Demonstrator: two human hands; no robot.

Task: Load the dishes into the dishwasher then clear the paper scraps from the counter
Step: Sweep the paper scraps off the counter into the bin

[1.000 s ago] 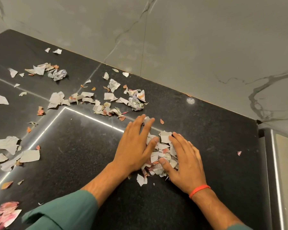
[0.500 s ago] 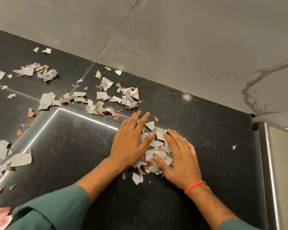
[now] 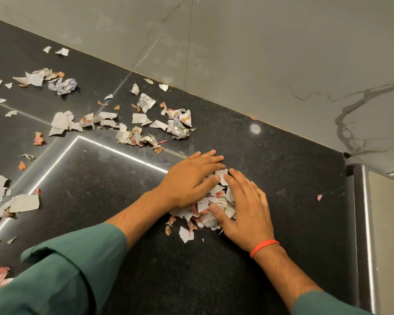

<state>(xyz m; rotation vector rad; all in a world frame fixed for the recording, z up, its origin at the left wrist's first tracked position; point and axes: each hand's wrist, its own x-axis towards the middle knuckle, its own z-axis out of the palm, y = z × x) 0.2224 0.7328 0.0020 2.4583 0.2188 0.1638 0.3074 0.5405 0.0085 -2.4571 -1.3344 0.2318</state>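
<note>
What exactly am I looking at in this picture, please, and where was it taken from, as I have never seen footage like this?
There is no machine here. A person wears a wide-angle camera on the head, so you look forward and down at their own two arms, in green sleeves.

The dark surface is a polished black counter set against a grey marbled wall. Torn paper scraps lie scattered across its left half.

The left hand and the right hand, which has a red band at the wrist, lie flat on either side of a small heap of scraps, cupping it together. Nothing is lifted: the heap rests on the counter between the palms. One small scrap lies alone to the right.

No dishes or dishwasher are in view.
</note>
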